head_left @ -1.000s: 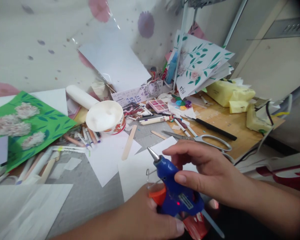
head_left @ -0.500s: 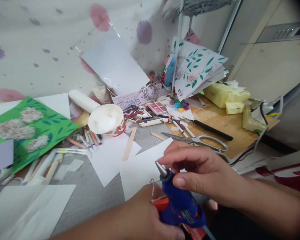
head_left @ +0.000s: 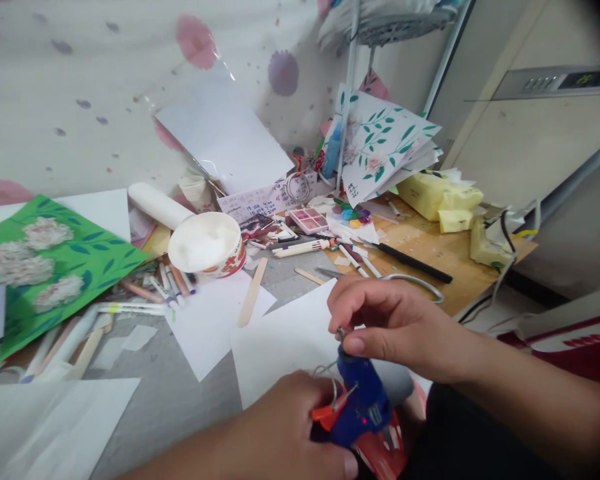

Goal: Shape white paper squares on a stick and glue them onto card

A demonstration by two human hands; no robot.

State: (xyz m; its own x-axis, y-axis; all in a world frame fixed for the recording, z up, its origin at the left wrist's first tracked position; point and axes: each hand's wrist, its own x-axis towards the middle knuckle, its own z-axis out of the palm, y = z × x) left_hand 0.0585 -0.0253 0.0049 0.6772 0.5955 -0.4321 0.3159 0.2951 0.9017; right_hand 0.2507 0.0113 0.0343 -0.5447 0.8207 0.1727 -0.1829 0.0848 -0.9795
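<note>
A blue hot glue gun (head_left: 364, 397) with an orange trigger, a bent wire stand and a small red light is in front of me at the lower right. My left hand (head_left: 290, 423) is closed around its handle side, near the trigger. My right hand (head_left: 395, 323) curls over the top of the gun, thumb and fingers pinched at the metal nozzle (head_left: 342, 335), which they partly cover. White paper sheets (head_left: 285, 340) lie under and beyond the gun. A wooden craft stick (head_left: 253, 292) rests across the paper edges.
Left of centre stands a white tub (head_left: 207, 247); behind it leans a white sheet. Green paper with fluffy flowers (head_left: 45, 267) lies left. Scissors (head_left: 420, 283), a black-handled tool (head_left: 415, 262), pens and a pink palette (head_left: 308, 220) are beyond my hands. A yellow tissue pack (head_left: 427, 193) sits right.
My right hand's fingers have closed from hovering beside the nozzle to pinching it. The glue gun has turned more upright and shifted slightly right. The whole view has shifted slightly.
</note>
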